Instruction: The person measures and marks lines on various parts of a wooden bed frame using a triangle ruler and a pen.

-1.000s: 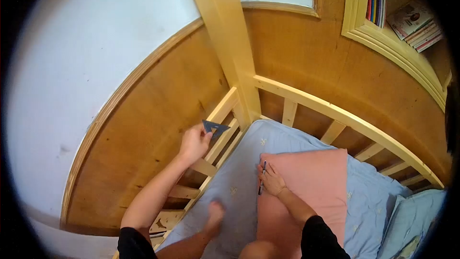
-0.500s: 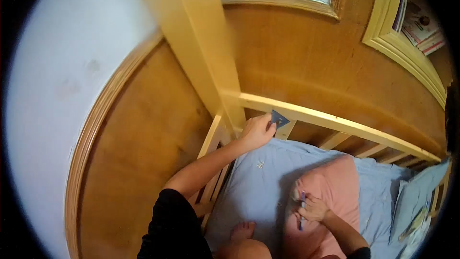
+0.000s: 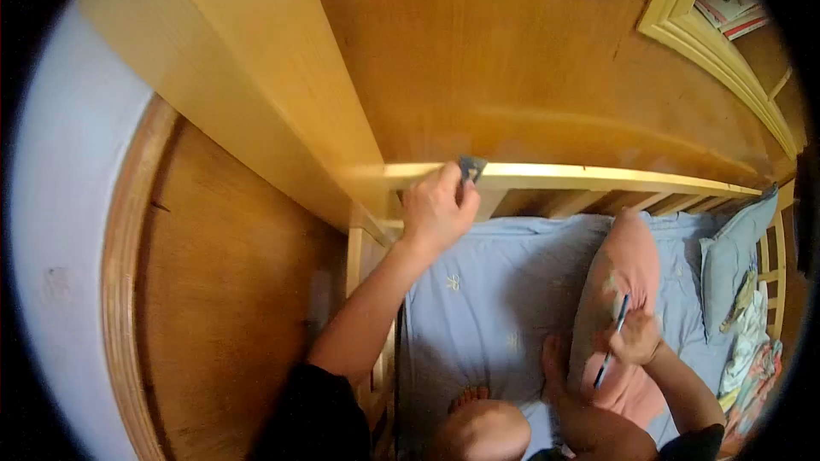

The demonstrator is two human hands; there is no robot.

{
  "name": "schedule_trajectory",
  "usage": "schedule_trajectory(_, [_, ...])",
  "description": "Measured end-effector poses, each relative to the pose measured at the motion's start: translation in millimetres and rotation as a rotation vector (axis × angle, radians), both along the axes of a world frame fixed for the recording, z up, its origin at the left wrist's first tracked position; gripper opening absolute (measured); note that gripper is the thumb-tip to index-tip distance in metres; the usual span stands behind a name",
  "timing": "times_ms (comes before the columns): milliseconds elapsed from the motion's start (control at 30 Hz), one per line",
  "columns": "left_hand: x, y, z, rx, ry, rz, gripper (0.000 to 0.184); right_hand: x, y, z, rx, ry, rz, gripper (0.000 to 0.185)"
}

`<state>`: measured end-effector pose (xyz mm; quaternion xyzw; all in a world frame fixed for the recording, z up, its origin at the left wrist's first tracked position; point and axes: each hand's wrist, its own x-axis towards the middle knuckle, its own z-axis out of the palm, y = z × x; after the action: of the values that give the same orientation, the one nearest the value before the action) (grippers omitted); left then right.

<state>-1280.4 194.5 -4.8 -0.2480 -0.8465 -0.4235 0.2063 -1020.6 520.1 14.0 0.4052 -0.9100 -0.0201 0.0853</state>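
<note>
A small dark triangular set square (image 3: pixel 471 169) with a cutout is pinched in the fingers of my left hand (image 3: pixel 440 209). That hand is at the pale wooden top rail (image 3: pixel 581 176) of the bed, close to the corner post (image 3: pixel 282 111). Whether the set square touches the rail, I cannot tell. My right hand (image 3: pixel 636 340) is closed around a slim blue and white pen (image 3: pixel 612 341). Below the pen lies a pink pillow or cushion (image 3: pixel 628 248) on the blue sheet (image 3: pixel 530 273).
Slatted rails border the bed, and a wooden wall panel (image 3: pixel 512 77) rises behind. A grey-blue pillow (image 3: pixel 735 260) leans at the far right, near crumpled cloths (image 3: pixel 752 376). My bare knee (image 3: pixel 483 431) and foot (image 3: pixel 555 363) are on the bed.
My view has shifted closer to the rail and post. The left hand keeps the set square by the rail, now seen more edge-on. My right hand with the pen appears farther right.
</note>
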Motion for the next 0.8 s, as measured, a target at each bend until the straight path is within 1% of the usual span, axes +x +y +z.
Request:
schedule_trajectory(33, [-1, -1, 2, 0.051, -0.011, 0.014, 0.011, 0, 7, -4, 0.046, 0.057, -0.086, 0.022])
schedule_trajectory(67, [-2, -1, 5, 0.054, -0.019, 0.011, 0.011, 0, 11, -7, 0.05, 0.049, -0.089, 0.022])
schedule_trajectory(133, [2, -4, 8, 0.126, -0.169, 0.054, 0.013, -1, 16, -12, -0.054, 0.206, -0.169, 0.022])
schedule_trajectory(167, [4, -4, 8, 0.12, -0.193, 0.062, 0.013, -2, 17, -12, -0.059, 0.18, -0.165, 0.022])
schedule_trajectory(233, [8, -4, 7, 0.079, -0.195, 0.052, 0.014, -5, 15, -11, -0.11, 0.271, -0.286, 0.022])
schedule_trajectory(267, [8, -2, 7, 0.117, -0.155, 0.041, 0.015, -4, 23, -10, -0.072, 0.245, -0.298, 0.025])
schedule_trajectory(300, [8, -3, 9, 0.111, -0.16, 0.051, 0.015, -15, 20, -4, -0.078, 0.238, -0.29, 0.025])
schedule_trajectory(367, [4, -6, 13, 0.029, -0.108, 0.092, 0.015, -68, -1, 13, -0.188, 0.227, -0.141, 0.035])
schedule_trajectory(400, [4, -11, 15, 0.019, -0.104, 0.113, 0.015, -97, -16, 17, -0.241, 0.304, -0.066, 0.035])
schedule_trajectory(433, [5, -18, 20, -0.086, 0.023, 0.163, 0.011, -121, -23, 13, -0.254, 0.326, 0.007, 0.035])
schedule_trajectory(467, [7, -24, 24, -0.194, 0.154, 0.21, 0.01, -145, -34, 10, -0.321, 0.323, 0.08, 0.034])
schedule_trajectory(500, [13, -28, 31, -0.22, 0.16, 0.232, 0.01, -169, -50, 4, -0.382, 0.349, 0.144, 0.032])
schedule_trajectory(533, [20, -29, 39, -0.353, 0.213, 0.336, 0.01, -192, -71, 1, -0.494, 0.369, 0.221, 0.031])
schedule_trajectory(567, [27, -29, 44, -0.493, 0.268, 0.433, 0.011, -212, -93, -11, -0.635, 0.444, 0.26, 0.021])
schedule_trajectory(600, [33, -30, 47, -0.54, 0.283, 0.438, 0.011, -226, -115, -19, -0.743, 0.474, 0.289, 0.019])
schedule_trajectory(633, [40, -31, 49, -0.616, 0.307, 0.495, 0.012, -236, -132, -37, -0.847, 0.399, 0.286, 0.018])
schedule_trajectory(667, [50, -30, 50, -0.694, 0.331, 0.55, 0.014, -244, -150, -52, -0.956, 0.218, 0.29, 0.015])
schedule_trajectory(700, [61, -29, 50, -0.766, 0.272, 0.617, 0.014, -249, -166, -59, -1.01, 0.22, 0.286, 0.015])
schedule_trajectory(767, [66, -32, 51, -0.892, 0.377, 0.751, 0.016, -250, -189, -74, -1.193, 0.336, 0.218, 0.024])
schedule_trajectory(800, [68, -33, 52, -0.938, 0.374, 0.743, 0.016, -245, -196, -88, -1.225, 0.257, 0.219, 0.028])
